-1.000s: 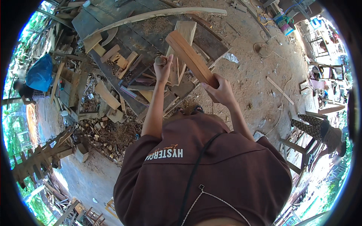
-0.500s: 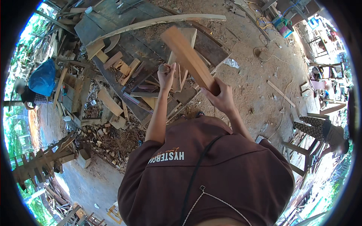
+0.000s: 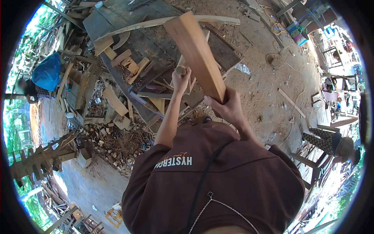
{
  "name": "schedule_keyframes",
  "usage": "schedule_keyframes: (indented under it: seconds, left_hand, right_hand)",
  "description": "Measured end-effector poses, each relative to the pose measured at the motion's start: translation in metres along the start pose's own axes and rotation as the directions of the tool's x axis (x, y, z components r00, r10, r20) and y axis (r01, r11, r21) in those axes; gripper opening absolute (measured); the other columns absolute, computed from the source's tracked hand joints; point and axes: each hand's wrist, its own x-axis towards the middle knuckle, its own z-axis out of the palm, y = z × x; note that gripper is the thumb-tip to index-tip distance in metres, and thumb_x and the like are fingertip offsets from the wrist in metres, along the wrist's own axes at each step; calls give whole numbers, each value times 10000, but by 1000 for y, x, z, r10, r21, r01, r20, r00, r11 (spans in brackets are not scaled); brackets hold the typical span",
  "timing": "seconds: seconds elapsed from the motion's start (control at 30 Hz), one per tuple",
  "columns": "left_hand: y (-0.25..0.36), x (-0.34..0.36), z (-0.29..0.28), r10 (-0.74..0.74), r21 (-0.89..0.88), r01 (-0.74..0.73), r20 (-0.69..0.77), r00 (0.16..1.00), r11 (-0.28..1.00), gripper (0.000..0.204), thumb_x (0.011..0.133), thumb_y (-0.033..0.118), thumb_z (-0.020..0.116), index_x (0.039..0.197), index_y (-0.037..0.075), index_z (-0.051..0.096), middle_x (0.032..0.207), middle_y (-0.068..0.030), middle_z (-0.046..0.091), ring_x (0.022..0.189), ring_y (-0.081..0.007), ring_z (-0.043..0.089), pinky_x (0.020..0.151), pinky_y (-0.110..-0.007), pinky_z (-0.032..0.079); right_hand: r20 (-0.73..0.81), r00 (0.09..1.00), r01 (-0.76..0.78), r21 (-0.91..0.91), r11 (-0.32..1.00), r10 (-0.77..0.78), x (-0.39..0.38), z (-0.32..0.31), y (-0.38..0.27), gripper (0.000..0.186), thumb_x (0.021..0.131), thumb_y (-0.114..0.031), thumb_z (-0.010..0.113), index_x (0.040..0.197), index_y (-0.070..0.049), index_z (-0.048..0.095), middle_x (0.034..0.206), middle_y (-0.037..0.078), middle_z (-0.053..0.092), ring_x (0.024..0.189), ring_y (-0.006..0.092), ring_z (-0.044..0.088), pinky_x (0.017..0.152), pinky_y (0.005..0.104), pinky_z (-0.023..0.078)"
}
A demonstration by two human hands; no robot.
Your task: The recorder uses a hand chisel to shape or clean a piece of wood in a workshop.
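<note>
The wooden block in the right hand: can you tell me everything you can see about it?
The wooden block is long, thick and straight-edged, reddish-brown with visible grain, a broad face and a narrower side. Its far end looks cut flat. The right hand grips it near its lower end, partly covering it; it slants up and leftward, overlapping the dark table in view. The left hand is close beside it; whether they touch is unclear.
</note>
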Motion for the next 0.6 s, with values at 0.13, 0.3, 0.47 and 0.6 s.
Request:
schedule_keyframes:
  seconds: [0.13, 0.3, 0.47, 0.6]
  left_hand:
    - [-5, -3, 6, -23, 153, 26, -18, 1000, 988, 67, 830, 6, 601, 886, 19, 635, 735, -32, 640, 700, -82, 574, 617, -252, 439]
    - [-14, -2, 8, -96, -168, 87, -50, 994, 982, 113, 827, 90, 652, 909, 13, 650, 820, -64, 679, 745, -158, 636, 654, -294, 479]
    - [-17, 1, 11, 67, 357, -54, -25, 997, 933, 42, 825, 39, 634, 840, 12, 605, 768, -43, 629, 706, -113, 561, 649, -322, 468]
    - [-11, 0, 10, -103, -172, 88, -77, 992, 981, 100, 829, 72, 647, 793, 8, 579, 726, -25, 592, 674, -115, 528, 624, -300, 439]
  right_hand:
    - [109, 973, -158, -338, 928, 205, 2, 7, 2, 551, 761, -359, 742, 1002, 122, 622, 755, 190, 671, 642, 277, 658, 641, 360, 508]
    - [50, 975, -202, -198, 959, 215, -10, 10, 13, 543, 778, -345, 731, 990, 139, 606, 816, 208, 665, 723, 233, 665, 668, 345, 508]
    - [107, 981, -143, -180, 973, 164, -6, 11, 17, 420, 809, -245, 718, 1012, 101, 594, 791, 152, 651, 746, 169, 632, 655, 315, 505]
    - [78, 976, -201, -15, 979, 202, -7, 2, 17, 438, 808, -250, 719, 1036, 99, 583, 795, 136, 649, 732, 155, 625, 649, 304, 503]
